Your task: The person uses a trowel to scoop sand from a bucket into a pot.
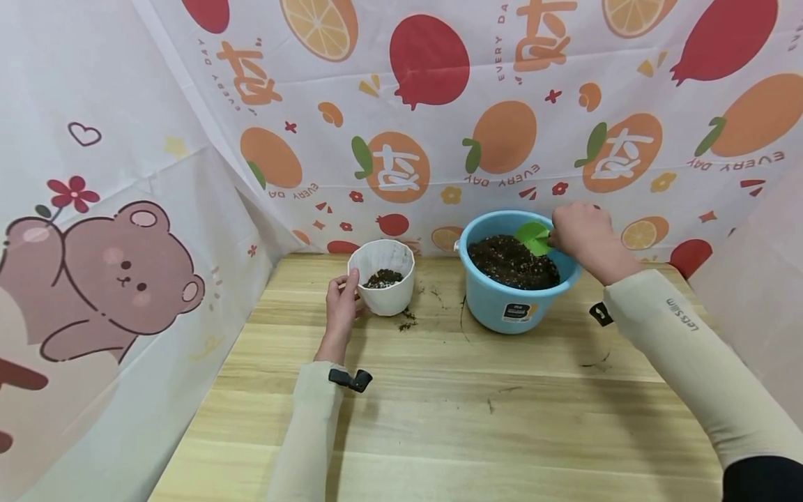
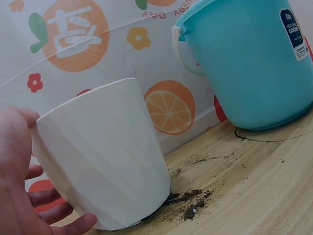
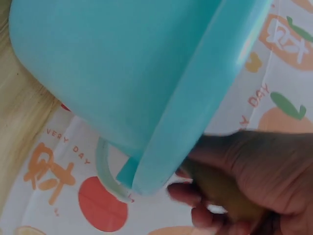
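Observation:
My left hand (image 1: 341,307) holds the near left side of a white flowerpot (image 2: 105,156), thumb at the rim and the other fingers spread down along its wall. A little dark soil (image 1: 383,279) lies inside the pot, which stands on the table. At the right, my right hand (image 1: 583,230) grips the handle of a small green garden trowel (image 1: 533,238) over the rim of a light blue bucket (image 1: 502,307). The trowel's blade overlaps the dark potting soil (image 1: 511,261) in the bucket. In the right wrist view, the bucket's wall hides the blade, and the fingers curl round the handle (image 3: 220,191).
Both containers stand near the back edge of a wooden table (image 1: 426,418). Spilled soil crumbs (image 2: 193,203) lie beside the pot's base. A printed fruit curtain (image 1: 439,139) hangs close behind, and a bear-print curtain (image 1: 125,279) hangs at left. The bucket has a pale handle (image 2: 183,54).

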A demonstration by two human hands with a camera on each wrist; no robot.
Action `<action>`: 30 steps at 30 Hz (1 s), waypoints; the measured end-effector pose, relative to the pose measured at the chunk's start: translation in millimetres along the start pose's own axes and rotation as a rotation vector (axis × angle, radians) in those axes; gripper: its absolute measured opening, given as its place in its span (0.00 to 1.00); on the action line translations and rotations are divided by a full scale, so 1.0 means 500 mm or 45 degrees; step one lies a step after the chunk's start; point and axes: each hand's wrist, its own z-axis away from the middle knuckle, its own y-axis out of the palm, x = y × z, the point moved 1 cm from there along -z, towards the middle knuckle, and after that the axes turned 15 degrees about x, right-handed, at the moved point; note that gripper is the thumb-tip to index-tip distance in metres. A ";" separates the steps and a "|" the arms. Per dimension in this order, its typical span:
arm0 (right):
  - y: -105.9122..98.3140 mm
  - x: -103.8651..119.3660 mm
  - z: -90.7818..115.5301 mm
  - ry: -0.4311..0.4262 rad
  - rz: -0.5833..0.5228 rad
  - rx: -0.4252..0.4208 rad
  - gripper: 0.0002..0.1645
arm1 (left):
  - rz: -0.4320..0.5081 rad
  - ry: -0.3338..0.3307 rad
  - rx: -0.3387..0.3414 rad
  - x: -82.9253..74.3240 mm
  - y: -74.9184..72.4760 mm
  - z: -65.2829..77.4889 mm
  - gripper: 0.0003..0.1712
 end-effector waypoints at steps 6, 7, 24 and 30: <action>0.014 0.030 0.012 0.060 0.186 -0.125 0.22 | 0.003 -0.025 0.006 -0.003 0.003 0.003 0.35; 0.017 0.034 0.014 0.073 0.207 -0.139 0.20 | 0.001 -0.031 0.017 -0.004 0.004 0.005 0.37; 0.041 0.025 0.007 0.159 0.187 -0.097 0.14 | 0.006 -0.015 0.015 -0.004 0.001 0.004 0.35; 0.046 0.015 0.002 0.107 0.228 -0.113 0.13 | 0.007 -0.017 0.015 -0.005 0.002 0.006 0.34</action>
